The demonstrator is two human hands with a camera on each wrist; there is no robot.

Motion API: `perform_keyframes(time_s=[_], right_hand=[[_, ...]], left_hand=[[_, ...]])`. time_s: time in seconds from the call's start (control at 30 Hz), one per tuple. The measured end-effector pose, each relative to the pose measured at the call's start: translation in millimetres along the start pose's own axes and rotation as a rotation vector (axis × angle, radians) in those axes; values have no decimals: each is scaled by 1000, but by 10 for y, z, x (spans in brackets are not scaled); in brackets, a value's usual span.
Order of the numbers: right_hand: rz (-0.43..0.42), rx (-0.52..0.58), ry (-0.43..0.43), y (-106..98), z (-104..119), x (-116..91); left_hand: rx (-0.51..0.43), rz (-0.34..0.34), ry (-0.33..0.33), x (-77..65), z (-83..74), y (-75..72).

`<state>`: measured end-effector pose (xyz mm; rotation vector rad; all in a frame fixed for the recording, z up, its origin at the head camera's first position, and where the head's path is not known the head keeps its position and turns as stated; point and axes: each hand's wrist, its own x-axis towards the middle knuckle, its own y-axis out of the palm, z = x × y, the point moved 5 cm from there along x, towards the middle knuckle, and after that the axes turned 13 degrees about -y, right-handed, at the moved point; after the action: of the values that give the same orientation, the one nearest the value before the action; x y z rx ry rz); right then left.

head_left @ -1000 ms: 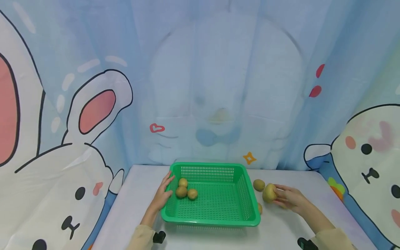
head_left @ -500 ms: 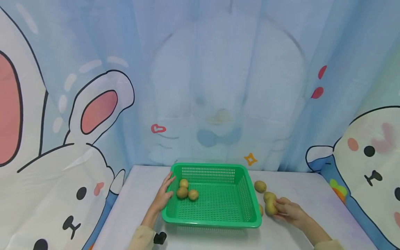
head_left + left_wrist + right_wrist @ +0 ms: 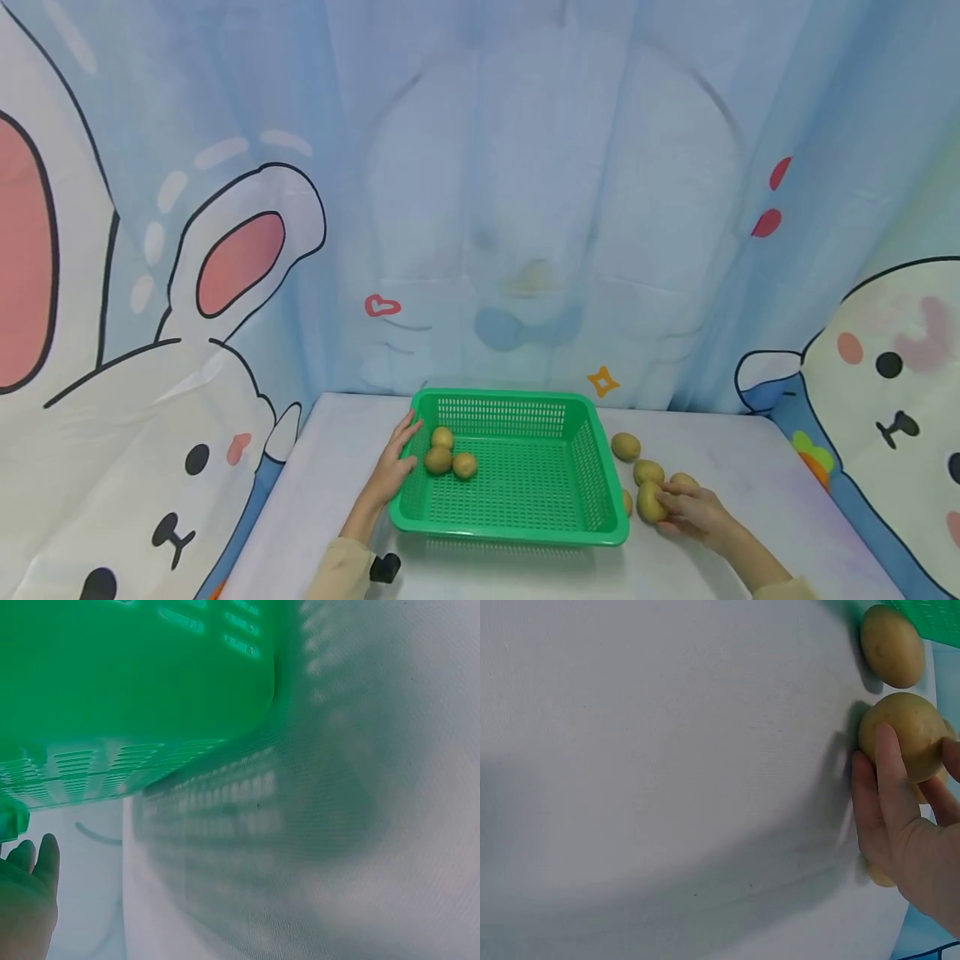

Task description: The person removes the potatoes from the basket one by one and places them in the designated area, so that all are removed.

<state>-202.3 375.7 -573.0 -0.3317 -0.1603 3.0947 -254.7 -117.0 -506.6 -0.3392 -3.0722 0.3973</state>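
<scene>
The potatoes are yellow-brown, the slot-patterned plastic basket bright green, the tabletop white, the sleeves beige; the pale blue curtain bears a black-outlined white rabbit, red heart and orange star.

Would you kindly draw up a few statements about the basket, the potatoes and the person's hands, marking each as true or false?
1. Three potatoes lie inside the basket. True.
2. The basket is red. False: it is green.
3. The right hand holds a potato outside the basket, to the right of it. True.
4. Each hand holds a potato. False: the left hand is at the basket's left side and holds none.
5. All the potatoes are in the basket. False: some lie on the table, right of the basket.
</scene>
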Motion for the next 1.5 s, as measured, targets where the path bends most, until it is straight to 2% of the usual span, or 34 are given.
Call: perform_keyframes(time_s=[0.1, 0.23, 0.37, 0.5, 0.63, 0.7, 0.73, 0.9, 1.03, 1.23, 1.33, 1.5], right_hand=[[9, -56, -2, -7, 39, -1], [8, -150, 17, -54, 111, -3], [49, -196, 7, -98, 246, 20], [77, -204, 0, -130, 415, 73], [101, -208, 2, -148, 552, 132], [114, -212, -7, -156, 611, 152], [123, -216, -14, -157, 641, 161], [149, -183, -39, -123, 761, 182], [166, -106, -43, -29, 857, 203], [218, 32, -63, 246, 1039, 248], [242, 56, -82, 402, 1113, 278], [300, 82, -107, 674, 1211, 340]], left_hand=[[-5, -2, 6, 24, 43, 7], [7, -21, 15, 119, 218, 21], [25, -43, 17, 198, 357, 10], [2, -47, 24, 214, 356, -10], [4, -25, 12, 117, 166, -27], [1, -22, 5, 110, 154, -26], [0, -20, 3, 112, 157, -28], [1, -48, 9, 219, 382, -20], [4, -46, 9, 217, 405, -17], [33, -52, 21, 194, 361, -12], [36, -50, 32, 157, 292, 5], [16, -28, 35, 36, 59, 12]])
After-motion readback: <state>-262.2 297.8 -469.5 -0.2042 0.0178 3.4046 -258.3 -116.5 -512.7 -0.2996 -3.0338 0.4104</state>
